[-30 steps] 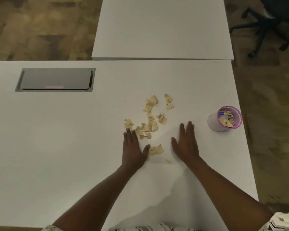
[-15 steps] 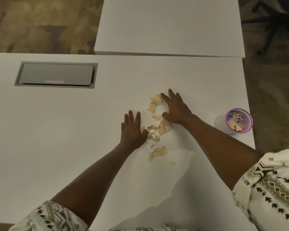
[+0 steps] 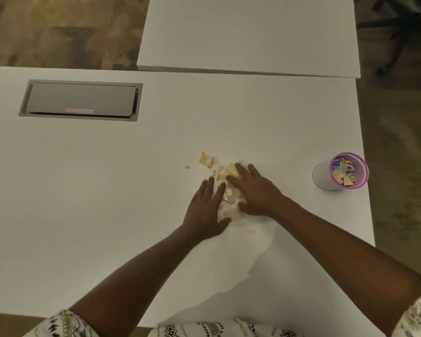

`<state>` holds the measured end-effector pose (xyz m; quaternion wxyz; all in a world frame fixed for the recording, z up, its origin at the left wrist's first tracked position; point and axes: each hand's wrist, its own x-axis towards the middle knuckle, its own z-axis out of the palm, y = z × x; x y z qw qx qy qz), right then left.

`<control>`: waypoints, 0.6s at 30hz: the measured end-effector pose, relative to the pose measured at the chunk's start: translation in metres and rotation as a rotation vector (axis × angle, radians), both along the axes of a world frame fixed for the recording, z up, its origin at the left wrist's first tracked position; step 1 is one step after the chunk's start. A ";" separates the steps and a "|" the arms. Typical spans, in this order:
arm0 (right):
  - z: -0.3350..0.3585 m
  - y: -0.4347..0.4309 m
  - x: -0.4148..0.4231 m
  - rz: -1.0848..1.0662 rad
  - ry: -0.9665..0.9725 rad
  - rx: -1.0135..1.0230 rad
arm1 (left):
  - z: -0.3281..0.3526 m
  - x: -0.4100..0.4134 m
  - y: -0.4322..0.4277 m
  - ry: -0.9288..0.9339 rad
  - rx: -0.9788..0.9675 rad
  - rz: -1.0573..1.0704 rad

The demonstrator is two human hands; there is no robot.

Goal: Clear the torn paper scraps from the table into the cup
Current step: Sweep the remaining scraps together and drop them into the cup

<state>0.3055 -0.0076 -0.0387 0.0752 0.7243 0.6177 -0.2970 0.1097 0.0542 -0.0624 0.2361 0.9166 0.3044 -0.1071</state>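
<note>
Beige torn paper scraps (image 3: 229, 190) are bunched in a small pile on the white table (image 3: 107, 190). My left hand (image 3: 206, 210) lies flat against the pile's left side, fingers apart. My right hand (image 3: 255, 190) lies flat on the pile's right side, partly covering it. A larger scrap (image 3: 206, 159) and a tiny one (image 3: 187, 167) sit loose just beyond the pile, and one more scrap (image 3: 250, 231) lies nearer me. The pink-rimmed cup (image 3: 336, 177) stands near the table's right edge with scraps and a blue bit inside.
A grey cable hatch (image 3: 80, 100) is set into the table at the far left. A second white table (image 3: 248, 32) abuts the far edge. An office chair base (image 3: 404, 32) stands on the floor at the top right.
My right hand has drawn back toward me, sweeping the far scraps into the pile. My left hand has closed in from the left, so the scraps are more tightly bunched.
</note>
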 end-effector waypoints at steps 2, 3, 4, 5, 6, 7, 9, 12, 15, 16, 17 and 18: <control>-0.003 -0.017 -0.007 -0.029 -0.004 0.011 | 0.001 -0.005 -0.007 0.027 -0.008 -0.032; -0.004 -0.025 -0.011 -0.049 0.004 0.024 | 0.003 -0.007 -0.009 0.035 -0.012 -0.042; -0.004 -0.031 -0.016 -0.071 0.012 0.039 | 0.005 -0.008 -0.012 0.035 -0.009 -0.054; -0.005 -0.038 -0.020 -0.090 0.013 0.056 | 0.007 -0.008 -0.014 0.033 0.000 -0.066; -0.006 -0.045 -0.023 -0.106 0.007 0.070 | 0.010 -0.008 -0.016 0.033 0.015 -0.075; -0.007 -0.051 -0.027 -0.115 -0.001 0.075 | 0.012 -0.008 -0.018 0.036 0.026 -0.075; -0.007 -0.062 -0.033 -0.185 0.023 0.092 | 0.015 -0.009 -0.022 0.036 0.037 -0.058; -0.004 -0.074 -0.039 -0.192 -0.043 0.181 | 0.017 -0.010 -0.029 0.040 0.049 -0.026; -0.001 -0.082 -0.042 -0.207 -0.089 0.246 | 0.016 -0.010 -0.033 0.051 0.050 -0.014; 0.000 -0.084 -0.042 -0.227 -0.088 0.258 | 0.017 -0.009 -0.033 0.051 0.049 -0.014; 0.001 -0.086 -0.042 -0.246 -0.089 0.260 | 0.017 -0.009 -0.033 0.046 0.047 -0.015; 0.001 -0.087 -0.042 -0.268 -0.084 0.266 | 0.018 -0.008 -0.033 0.038 0.044 -0.015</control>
